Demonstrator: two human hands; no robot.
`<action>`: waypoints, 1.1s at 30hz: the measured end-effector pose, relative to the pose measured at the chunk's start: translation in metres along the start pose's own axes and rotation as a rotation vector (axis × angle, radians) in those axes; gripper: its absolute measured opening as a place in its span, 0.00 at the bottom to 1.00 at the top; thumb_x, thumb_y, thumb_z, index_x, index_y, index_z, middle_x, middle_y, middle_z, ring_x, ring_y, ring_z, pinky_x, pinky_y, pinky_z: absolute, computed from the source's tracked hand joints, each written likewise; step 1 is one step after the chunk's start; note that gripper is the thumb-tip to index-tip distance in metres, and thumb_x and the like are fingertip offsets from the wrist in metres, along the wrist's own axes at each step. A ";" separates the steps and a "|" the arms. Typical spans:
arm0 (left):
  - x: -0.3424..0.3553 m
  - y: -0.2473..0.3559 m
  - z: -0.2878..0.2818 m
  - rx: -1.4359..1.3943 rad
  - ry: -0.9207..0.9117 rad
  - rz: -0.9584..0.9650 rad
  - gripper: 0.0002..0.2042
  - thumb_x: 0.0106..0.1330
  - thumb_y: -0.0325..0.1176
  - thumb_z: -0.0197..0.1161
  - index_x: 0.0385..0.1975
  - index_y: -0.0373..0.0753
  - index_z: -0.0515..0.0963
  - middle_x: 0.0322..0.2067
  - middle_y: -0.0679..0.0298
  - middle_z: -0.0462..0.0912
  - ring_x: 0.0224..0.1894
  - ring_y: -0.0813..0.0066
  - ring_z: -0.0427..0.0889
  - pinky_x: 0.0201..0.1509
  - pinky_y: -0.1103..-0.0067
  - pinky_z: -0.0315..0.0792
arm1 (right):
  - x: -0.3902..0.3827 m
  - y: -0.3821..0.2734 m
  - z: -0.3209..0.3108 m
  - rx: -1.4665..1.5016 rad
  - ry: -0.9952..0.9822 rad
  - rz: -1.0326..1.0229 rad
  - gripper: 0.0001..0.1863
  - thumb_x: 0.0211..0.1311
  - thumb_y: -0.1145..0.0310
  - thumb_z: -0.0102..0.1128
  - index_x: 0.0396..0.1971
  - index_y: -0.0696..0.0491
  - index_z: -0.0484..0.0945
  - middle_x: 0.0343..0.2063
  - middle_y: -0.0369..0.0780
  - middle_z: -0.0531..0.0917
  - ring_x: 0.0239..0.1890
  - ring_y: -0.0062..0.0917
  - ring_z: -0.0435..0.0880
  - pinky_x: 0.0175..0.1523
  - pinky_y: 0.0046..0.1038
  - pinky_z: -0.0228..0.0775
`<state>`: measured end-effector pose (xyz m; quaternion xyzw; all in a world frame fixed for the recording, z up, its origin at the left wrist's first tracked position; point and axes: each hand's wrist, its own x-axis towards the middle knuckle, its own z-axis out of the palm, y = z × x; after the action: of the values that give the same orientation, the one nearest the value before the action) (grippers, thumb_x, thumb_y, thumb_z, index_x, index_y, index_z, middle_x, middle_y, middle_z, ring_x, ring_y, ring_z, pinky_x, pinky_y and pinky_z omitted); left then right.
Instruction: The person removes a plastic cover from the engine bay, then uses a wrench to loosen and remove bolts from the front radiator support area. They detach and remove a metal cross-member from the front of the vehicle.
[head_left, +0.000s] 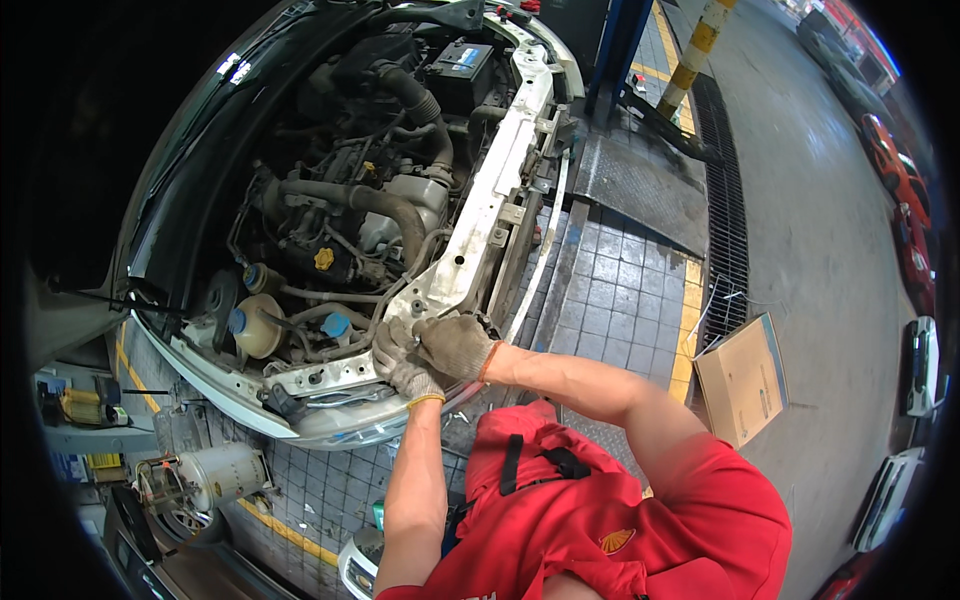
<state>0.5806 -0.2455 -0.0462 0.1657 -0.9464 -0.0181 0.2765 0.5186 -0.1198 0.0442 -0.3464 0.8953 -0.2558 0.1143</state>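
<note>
Both my hands wear dirty grey work gloves and meet at the near front corner of an open engine bay. My left hand (397, 354) rests against the white front crossmember (488, 217), its fingers bent together. Right beside it, my right hand (456, 346) is closed, with the fingers curled toward the left hand's fingertips. Whatever they pinch between them is too small and covered to make out. Close to the hands lie a blue cap (336, 325) and a yellowish fluid reservoir (261, 328). Deeper in the bay is a yellow oil filler cap (324, 259).
A black battery (462, 66) sits at the bay's far end. An open cardboard box (742, 385) stands right, by the floor grate (727, 225). Beyond are a metal ramp (640, 190) and a striped post (694, 62). A white cylindrical tank (222, 475) is lower left.
</note>
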 end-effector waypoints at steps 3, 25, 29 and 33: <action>0.005 0.006 -0.006 0.018 -0.018 -0.028 0.28 0.68 0.40 0.70 0.67 0.43 0.72 0.66 0.56 0.73 0.71 0.48 0.72 0.74 0.50 0.65 | 0.019 0.024 -0.004 0.257 -0.030 0.211 0.24 0.80 0.54 0.52 0.55 0.60 0.81 0.33 0.53 0.91 0.41 0.51 0.93 0.49 0.48 0.84; 0.005 0.007 -0.014 0.029 -0.144 -0.048 0.35 0.64 0.38 0.72 0.71 0.42 0.68 0.71 0.52 0.68 0.73 0.45 0.69 0.74 0.51 0.64 | 0.019 0.017 -0.016 0.052 -0.190 0.288 0.21 0.81 0.63 0.50 0.66 0.49 0.80 0.51 0.54 0.88 0.51 0.44 0.92 0.50 0.44 0.87; 0.001 0.002 -0.011 -0.019 -0.054 0.003 0.33 0.68 0.44 0.70 0.70 0.42 0.68 0.69 0.53 0.69 0.72 0.47 0.70 0.72 0.51 0.67 | 0.002 -0.017 -0.001 -0.193 -0.132 -0.096 0.24 0.68 0.69 0.59 0.63 0.59 0.78 0.35 0.43 0.92 0.38 0.41 0.94 0.40 0.44 0.82; 0.000 0.003 -0.003 0.046 -0.014 -0.014 0.31 0.68 0.51 0.71 0.67 0.44 0.71 0.66 0.58 0.72 0.71 0.52 0.72 0.72 0.54 0.69 | 0.001 -0.009 0.007 -0.177 -0.169 -0.116 0.24 0.65 0.68 0.61 0.60 0.58 0.76 0.36 0.45 0.92 0.40 0.41 0.94 0.43 0.43 0.82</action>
<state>0.5815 -0.2428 -0.0440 0.1786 -0.9473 0.0007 0.2659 0.5256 -0.1283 0.0433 -0.4269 0.8798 -0.1519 0.1435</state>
